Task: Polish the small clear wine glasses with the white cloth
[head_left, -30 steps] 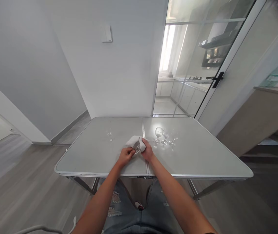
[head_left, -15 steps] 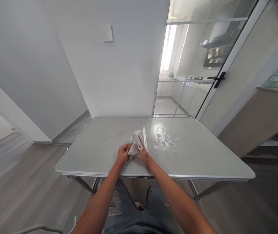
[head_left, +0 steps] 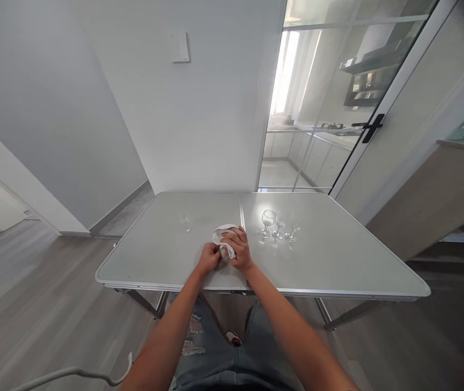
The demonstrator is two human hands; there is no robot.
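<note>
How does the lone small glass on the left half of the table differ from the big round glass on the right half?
The lone small glass is far smaller and slimmer than the big round glass, which has a wide bowl. The lone small glass stands by itself left of the white cloth; the big round glass stands in a row with two smaller glasses. The big round glass catches bright glare; the lone small glass looks faint. Both are clear, stemmed and upright.

Both bare forearms reach forward from the bottom of the view and converge, the 2 hands meeting knuckle to knuckle. The left hand (head_left: 209,257) is curled into a loose fist, thumb side up. The right hand (head_left: 238,248) sits slightly further forward, palm down, its fingers (head_left: 232,235) bent and clenched together.
</note>
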